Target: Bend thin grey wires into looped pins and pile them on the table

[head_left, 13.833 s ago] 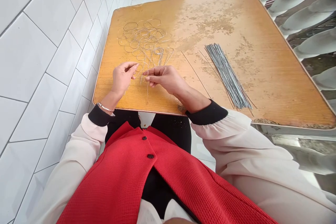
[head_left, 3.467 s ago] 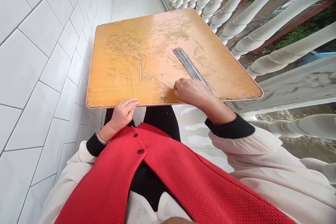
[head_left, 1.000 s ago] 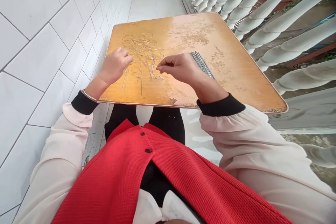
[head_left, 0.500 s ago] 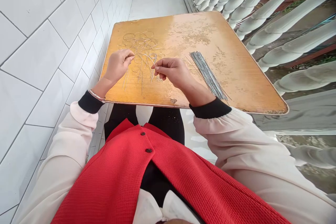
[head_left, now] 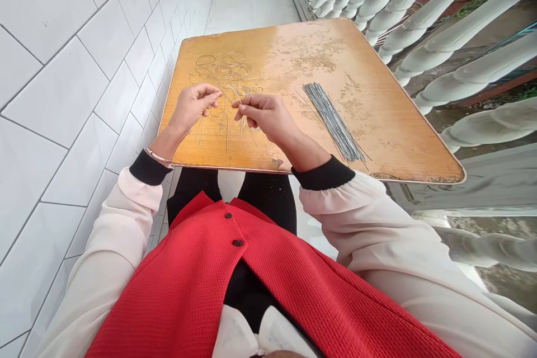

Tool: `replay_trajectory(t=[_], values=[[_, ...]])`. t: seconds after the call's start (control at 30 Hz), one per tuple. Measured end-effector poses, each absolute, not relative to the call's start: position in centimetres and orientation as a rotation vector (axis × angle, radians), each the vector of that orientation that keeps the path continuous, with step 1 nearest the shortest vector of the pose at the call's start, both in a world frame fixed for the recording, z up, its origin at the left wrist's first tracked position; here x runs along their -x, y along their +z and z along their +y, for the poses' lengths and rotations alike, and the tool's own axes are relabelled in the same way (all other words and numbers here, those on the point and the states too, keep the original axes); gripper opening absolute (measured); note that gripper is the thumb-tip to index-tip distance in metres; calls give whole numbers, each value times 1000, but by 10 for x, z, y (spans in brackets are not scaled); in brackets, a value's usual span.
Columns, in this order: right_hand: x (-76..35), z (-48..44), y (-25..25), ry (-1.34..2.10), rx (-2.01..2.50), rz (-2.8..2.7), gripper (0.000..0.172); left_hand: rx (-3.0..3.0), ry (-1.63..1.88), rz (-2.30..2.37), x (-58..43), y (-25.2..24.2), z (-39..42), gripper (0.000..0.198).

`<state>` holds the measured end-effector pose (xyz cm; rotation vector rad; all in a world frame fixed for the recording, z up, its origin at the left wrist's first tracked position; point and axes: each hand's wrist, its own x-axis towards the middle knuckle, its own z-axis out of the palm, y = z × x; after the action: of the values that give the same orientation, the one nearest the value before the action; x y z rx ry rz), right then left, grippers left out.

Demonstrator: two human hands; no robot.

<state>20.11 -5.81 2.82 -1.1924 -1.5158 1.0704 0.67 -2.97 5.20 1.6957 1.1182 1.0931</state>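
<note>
My left hand is raised over the left part of the table, thumb and fingertips pinched on a thin metal wire. Facing it, my right hand pinches the same wire close to its other end. Only a short gap lies between my fingertips, and the wire's exact bend is hard to make out against what lies behind. Beyond and beneath both hands spreads a loose tangle of bent and looped wires, with some straighter ends pointing toward me. To the right of my right hand lies a bundle of straight grey wires.
The worn wooden table has peeling patches and rounded corners. A white tiled wall runs close along the left side. White balusters line the right.
My two hands have come closer together: the right has moved left, the left slightly right and down. The wire between them spans a shorter gap. The bundle has stayed put.
</note>
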Motion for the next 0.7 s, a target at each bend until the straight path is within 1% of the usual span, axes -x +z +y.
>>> replay_trajectory(t=[0.17, 0.3, 0.5, 0.7], values=[[-202, -51, 23, 1018, 1109, -1565, 16, -1756, 1061, 1109, -3, 51, -32, 14], [-198, -49, 19, 1012, 1055, -1489, 23, -1700, 1114, 1121, -8, 51, -36, 16], [-181, -51, 15, 1019, 1000, -1214, 23, -1524, 1245, 1083, -20, 44, -39, 13], [-169, -52, 6, 1042, 966, -1082, 23, -1396, 1290, 1056, -18, 38, -40, 14]])
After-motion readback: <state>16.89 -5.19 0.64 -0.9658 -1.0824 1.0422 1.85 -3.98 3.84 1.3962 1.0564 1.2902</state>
